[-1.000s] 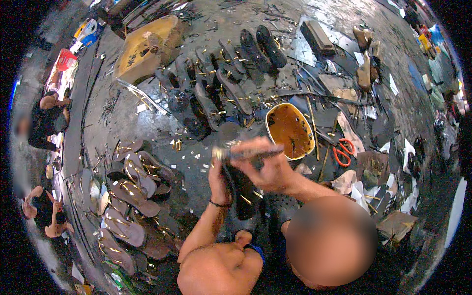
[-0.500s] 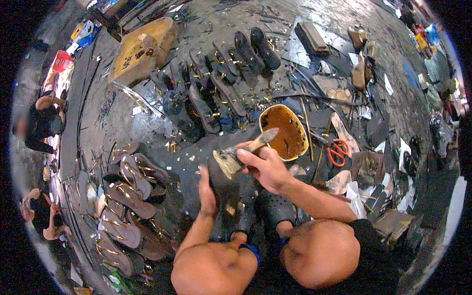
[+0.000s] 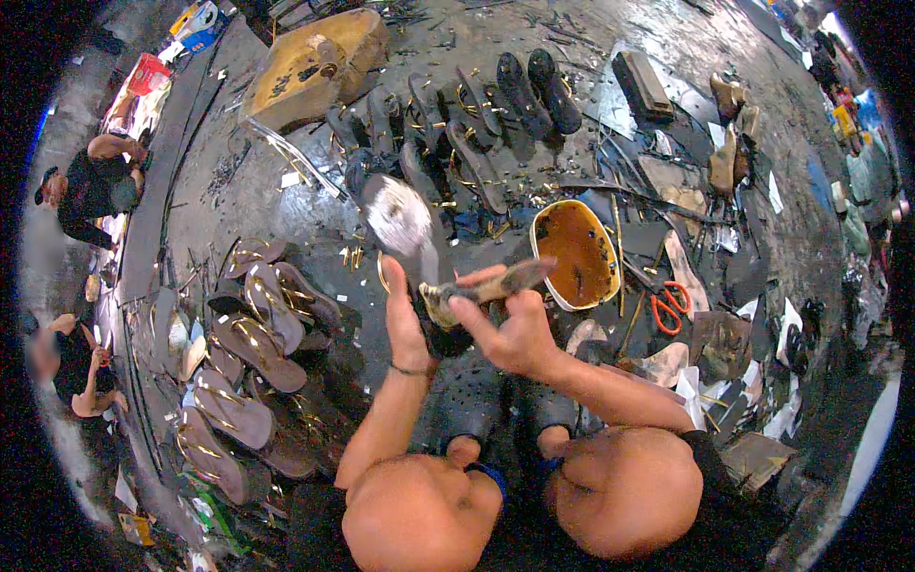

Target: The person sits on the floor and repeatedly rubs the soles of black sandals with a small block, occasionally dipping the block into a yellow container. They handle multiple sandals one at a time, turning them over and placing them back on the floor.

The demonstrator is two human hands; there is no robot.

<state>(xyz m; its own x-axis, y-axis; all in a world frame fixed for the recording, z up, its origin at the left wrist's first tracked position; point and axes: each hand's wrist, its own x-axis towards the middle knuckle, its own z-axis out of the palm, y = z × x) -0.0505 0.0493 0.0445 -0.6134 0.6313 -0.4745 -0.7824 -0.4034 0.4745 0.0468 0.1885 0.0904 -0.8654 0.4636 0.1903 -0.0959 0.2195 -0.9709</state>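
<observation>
My left hand is closed on the lower end of a dark shoe sole. Its face shines with a white glare and points away from me toward the far left. My right hand grips a short wooden-handled brush, whose pale, clumped bristles lie against or just over the sole's near end; actual contact is unclear. Right of the sole stands an off-white tub of brown, glue-like liquid. Part of the sole is hidden behind my fingers and the brush.
Finished-looking sandals with gold straps are heaped at left. More dark sandals stand in rows beyond. Scissors with orange-red handles lie right of the tub, among scraps. A wooden block sits far left; other people crouch at the left edge.
The sole in my left hand has tipped up, bringing its shiny face into view. My right hand has turned the brush, bringing the bristles to the sole's near end. The whole view has shifted slightly.
</observation>
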